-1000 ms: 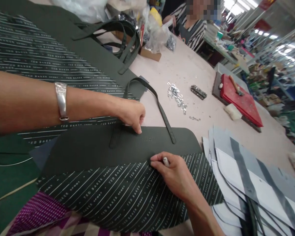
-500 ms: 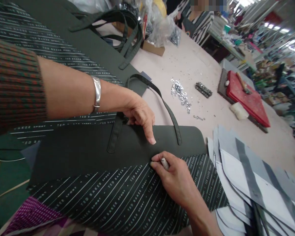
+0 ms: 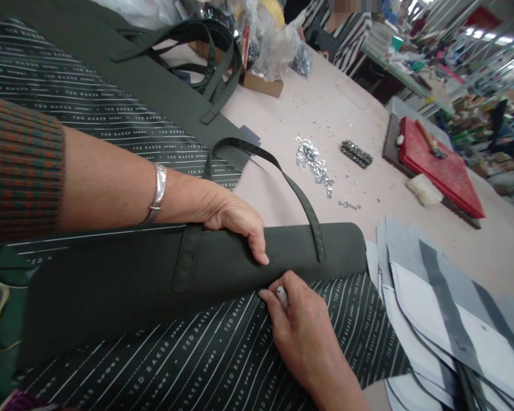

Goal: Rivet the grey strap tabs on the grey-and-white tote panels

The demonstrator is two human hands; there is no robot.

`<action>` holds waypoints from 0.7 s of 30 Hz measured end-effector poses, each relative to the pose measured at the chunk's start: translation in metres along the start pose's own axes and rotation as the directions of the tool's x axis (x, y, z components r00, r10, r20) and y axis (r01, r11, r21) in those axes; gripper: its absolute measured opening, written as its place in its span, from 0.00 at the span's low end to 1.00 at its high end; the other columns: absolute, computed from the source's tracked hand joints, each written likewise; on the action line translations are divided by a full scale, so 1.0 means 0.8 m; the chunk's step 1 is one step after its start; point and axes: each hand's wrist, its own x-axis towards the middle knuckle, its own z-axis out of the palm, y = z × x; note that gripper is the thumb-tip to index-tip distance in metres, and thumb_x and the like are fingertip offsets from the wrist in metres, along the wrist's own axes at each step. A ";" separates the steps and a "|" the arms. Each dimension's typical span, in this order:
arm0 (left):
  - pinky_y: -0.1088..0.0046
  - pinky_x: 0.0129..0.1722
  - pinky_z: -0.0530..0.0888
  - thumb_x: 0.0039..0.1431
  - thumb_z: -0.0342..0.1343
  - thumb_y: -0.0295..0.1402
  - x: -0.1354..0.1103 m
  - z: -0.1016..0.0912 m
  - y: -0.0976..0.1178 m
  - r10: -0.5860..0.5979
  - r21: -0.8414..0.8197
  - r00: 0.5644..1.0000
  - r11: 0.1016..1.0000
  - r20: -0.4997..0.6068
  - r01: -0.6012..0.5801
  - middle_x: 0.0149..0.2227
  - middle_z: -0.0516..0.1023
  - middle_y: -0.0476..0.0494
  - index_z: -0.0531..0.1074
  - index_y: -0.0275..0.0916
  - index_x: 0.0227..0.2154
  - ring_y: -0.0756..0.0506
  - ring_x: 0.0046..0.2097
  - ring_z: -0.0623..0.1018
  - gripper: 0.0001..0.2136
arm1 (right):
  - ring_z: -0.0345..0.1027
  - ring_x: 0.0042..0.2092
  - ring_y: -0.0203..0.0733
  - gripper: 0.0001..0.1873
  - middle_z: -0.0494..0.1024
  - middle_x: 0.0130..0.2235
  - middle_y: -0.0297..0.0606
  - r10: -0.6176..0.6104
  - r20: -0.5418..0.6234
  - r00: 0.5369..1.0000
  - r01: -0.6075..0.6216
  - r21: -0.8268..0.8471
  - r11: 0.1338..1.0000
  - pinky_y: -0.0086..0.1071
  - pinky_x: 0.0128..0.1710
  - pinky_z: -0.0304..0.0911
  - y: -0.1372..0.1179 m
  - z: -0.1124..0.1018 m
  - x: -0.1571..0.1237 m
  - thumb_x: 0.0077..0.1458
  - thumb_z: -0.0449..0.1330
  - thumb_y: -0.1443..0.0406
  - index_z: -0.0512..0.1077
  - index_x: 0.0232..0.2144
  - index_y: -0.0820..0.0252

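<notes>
My left hand (image 3: pixel 242 220) grips the top edge of a black bag panel (image 3: pixel 111 291), with its thumb pressed on the front beside some small marks. A strap handle (image 3: pixel 300 194) arches up from the panel behind that hand. Along the panel's lower edge, my right hand (image 3: pixel 302 328) is closed in a pinch at the border with the striped, lettered fabric (image 3: pixel 188 354). The blunt end of a white pen-like stick (image 3: pixel 282 297) pokes out between its thumb and forefinger; its other end is hidden.
More striped fabric with a black band (image 3: pixel 154 103) lies at the left under bundled straps (image 3: pixel 223 85). Small metal pieces (image 3: pixel 312 162) are scattered on the table (image 3: pixel 342 108). A red slab (image 3: pixel 437 165) carries a hammer (image 3: pixel 430 137). Stacked grey-white pieces (image 3: pixel 445 308) lie at right. A person in stripes (image 3: pixel 353 40) is beyond.
The panel has tilted, its left end coming lower and nearer. My left hand has shifted slightly down, uncovering small marks beside the thumb. My right hand keeps its pinch, slightly lower.
</notes>
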 end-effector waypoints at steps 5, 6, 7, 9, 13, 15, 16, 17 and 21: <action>0.58 0.44 0.79 0.45 0.64 0.39 -0.001 0.002 -0.002 0.031 -0.009 0.999 0.999 -0.022 -0.031 0.33 0.83 0.36 0.78 0.34 0.35 0.35 0.39 0.81 0.16 | 0.65 0.30 0.38 0.10 0.70 0.29 0.31 0.017 -0.022 1.000 -0.016 0.034 0.999 0.31 0.31 0.53 0.000 0.001 -0.001 0.61 0.56 0.66 0.60 0.28 0.55; 0.57 0.44 0.79 0.44 0.64 0.39 -0.001 0.002 -0.002 0.033 -0.005 0.999 0.999 -0.019 -0.033 0.33 0.83 0.36 0.78 0.34 0.35 0.35 0.39 0.81 0.15 | 0.65 0.30 0.38 0.10 0.70 0.29 0.31 0.015 -0.010 1.000 -0.015 0.058 0.998 0.30 0.31 0.54 0.001 -0.001 0.000 0.60 0.57 0.66 0.61 0.28 0.55; 0.57 0.44 0.79 0.43 0.65 0.39 -0.002 0.002 -0.002 0.033 0.000 0.999 0.999 -0.016 -0.033 0.33 0.83 0.36 0.78 0.35 0.34 0.34 0.39 0.81 0.15 | 0.65 0.30 0.37 0.09 0.71 0.29 0.31 0.014 0.004 1.000 -0.014 0.086 0.996 0.30 0.31 0.55 0.002 -0.003 0.001 0.59 0.58 0.67 0.63 0.27 0.56; 0.56 0.45 0.79 0.41 0.65 0.39 -0.003 0.001 -0.002 0.038 0.003 0.999 0.999 -0.010 -0.038 0.32 0.83 0.36 0.78 0.35 0.32 0.33 0.39 0.81 0.15 | 0.65 0.30 0.36 0.08 0.72 0.29 0.30 0.009 0.030 1.000 -0.014 0.144 0.989 0.29 0.32 0.56 0.005 -0.007 0.003 0.59 0.60 0.67 0.66 0.28 0.56; 0.55 0.44 0.79 0.41 0.65 0.40 -0.002 0.003 -0.005 0.056 -0.041 0.998 0.998 -0.004 -0.056 0.34 0.83 0.35 0.77 0.35 0.33 0.33 0.39 0.81 0.16 | 0.66 0.31 0.36 0.06 0.73 0.30 0.29 -0.003 0.060 0.998 -0.010 0.206 0.979 0.28 0.33 0.57 0.009 -0.012 0.005 0.59 0.61 0.66 0.68 0.29 0.56; 0.55 0.44 0.79 0.42 0.64 0.40 0.001 0.005 -0.009 0.054 -0.085 0.999 0.995 -0.007 -0.054 0.34 0.83 0.35 0.77 0.34 0.34 0.33 0.39 0.81 0.17 | 0.66 0.31 0.36 0.07 0.72 0.29 0.30 -0.017 0.057 0.998 0.007 0.175 0.985 0.28 0.33 0.57 0.008 -0.011 0.002 0.59 0.60 0.66 0.67 0.29 0.56; 0.56 0.44 0.79 0.43 0.64 0.40 0.003 0.006 -0.011 0.053 -0.108 0.999 0.993 -0.006 -0.053 0.34 0.83 0.35 0.77 0.34 0.35 0.34 0.38 0.81 0.17 | 0.67 0.31 0.37 0.07 0.72 0.30 0.30 -0.022 0.052 0.998 0.014 0.147 0.989 0.29 0.33 0.56 0.007 -0.010 0.000 0.60 0.59 0.66 0.67 0.29 0.56; 0.56 0.44 0.79 0.43 0.64 0.40 0.005 0.007 -0.014 0.052 -0.130 0.999 0.990 -0.001 -0.051 0.34 0.83 0.36 0.77 0.34 0.35 0.34 0.38 0.81 0.17 | 0.67 0.32 0.37 0.07 0.72 0.30 0.31 -0.024 0.047 0.999 0.019 0.120 0.993 0.29 0.33 0.56 0.005 -0.008 -0.002 0.61 0.58 0.65 0.66 0.30 0.56; 0.56 0.45 0.79 0.42 0.65 0.40 0.009 0.007 -0.021 0.074 -0.183 0.996 0.981 0.048 -0.064 0.34 0.83 0.36 0.77 0.33 0.36 0.34 0.38 0.82 0.18 | 0.69 0.32 0.39 0.07 0.72 0.32 0.33 -0.007 0.049 0.999 0.004 0.065 0.998 0.31 0.33 0.56 0.000 -0.001 -0.008 0.64 0.54 0.63 0.65 0.31 0.55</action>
